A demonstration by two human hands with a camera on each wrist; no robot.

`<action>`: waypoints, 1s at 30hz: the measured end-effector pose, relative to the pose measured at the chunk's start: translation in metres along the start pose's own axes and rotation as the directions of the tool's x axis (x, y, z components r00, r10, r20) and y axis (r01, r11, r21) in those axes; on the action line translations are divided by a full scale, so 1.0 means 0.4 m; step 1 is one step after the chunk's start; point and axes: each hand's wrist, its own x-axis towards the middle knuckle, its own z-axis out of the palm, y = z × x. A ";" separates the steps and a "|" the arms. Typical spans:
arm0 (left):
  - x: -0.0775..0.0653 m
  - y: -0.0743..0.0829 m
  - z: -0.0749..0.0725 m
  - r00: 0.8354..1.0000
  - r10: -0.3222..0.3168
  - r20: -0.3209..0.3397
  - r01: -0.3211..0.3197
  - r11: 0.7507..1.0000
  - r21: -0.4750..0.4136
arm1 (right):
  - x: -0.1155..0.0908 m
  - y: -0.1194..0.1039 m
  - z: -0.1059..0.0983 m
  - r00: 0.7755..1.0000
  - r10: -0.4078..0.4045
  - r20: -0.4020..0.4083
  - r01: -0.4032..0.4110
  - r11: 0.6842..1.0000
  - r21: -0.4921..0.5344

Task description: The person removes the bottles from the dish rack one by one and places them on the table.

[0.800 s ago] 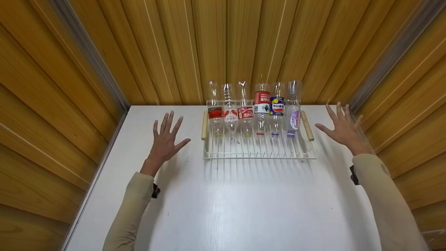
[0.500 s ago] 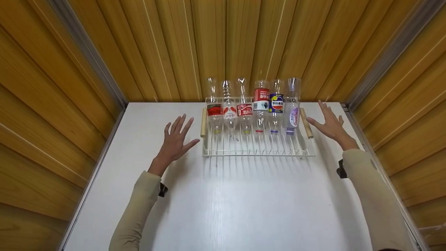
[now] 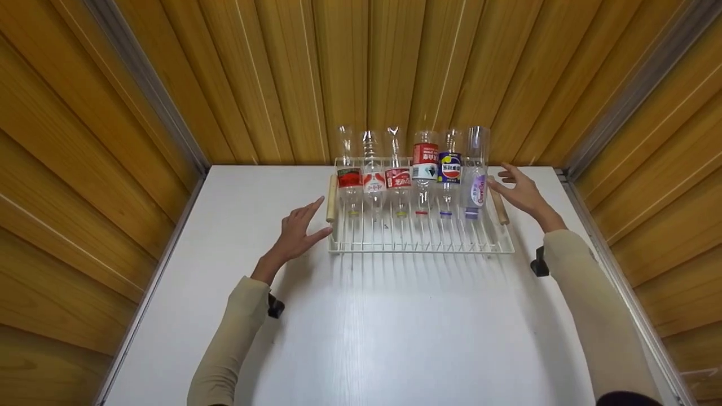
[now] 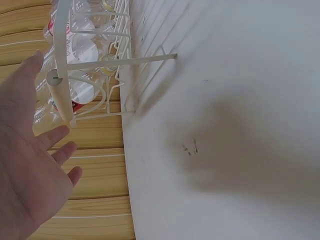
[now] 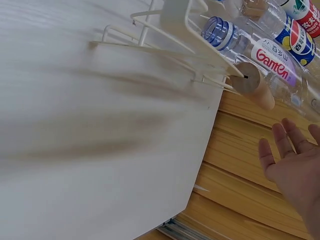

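Six clear bottles (image 3: pixel 425 162) lie in a row in one white wire rack (image 3: pixel 420 252), necks pointing near, at the far middle of the counter (image 3: pixel 361 338). Of two wooden handles, the left handle (image 3: pixel 331 198) has the left hand (image 3: pixel 298 231) just beside it, the right handle (image 3: pixel 499 202) the right hand (image 3: pixel 522 193); both hands are unclenched, gripping nothing. Counter extends left, right and near of the rack; slatted walls (image 3: pixel 366 67) border its far edge.

My head view looks forward and down; my wrist views, nearer and turned sideways, each share one end of the rack (image 3: pixel 420 251) with it.
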 end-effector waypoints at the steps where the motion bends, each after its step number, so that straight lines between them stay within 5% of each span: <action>1: 0.000 0.000 0.001 1.000 -0.004 0.008 0.004 1.000 -0.005 | 0.003 -0.004 0.004 1.000 -0.001 0.005 0.001 1.000 -0.001; 8: 0.003 -0.005 0.008 0.999 -0.011 0.053 0.012 1.000 -0.029 | 0.024 -0.013 0.028 1.000 -0.011 0.021 0.010 1.000 0.014; 18: -0.001 -0.013 0.025 0.987 -0.031 0.158 0.070 0.967 -0.244 | 0.059 -0.015 0.052 0.998 -0.057 -0.013 0.057 0.998 -0.018; 25: 0.003 -0.020 0.023 0.969 -0.058 0.241 0.128 0.950 -0.286 | 0.083 -0.037 0.058 0.999 -0.010 0.041 0.014 0.995 -0.096; 30: 0.004 -0.020 0.016 0.967 -0.030 0.253 0.108 0.947 -0.301 | 0.091 -0.051 0.063 0.993 0.074 0.092 -0.067 0.995 -0.075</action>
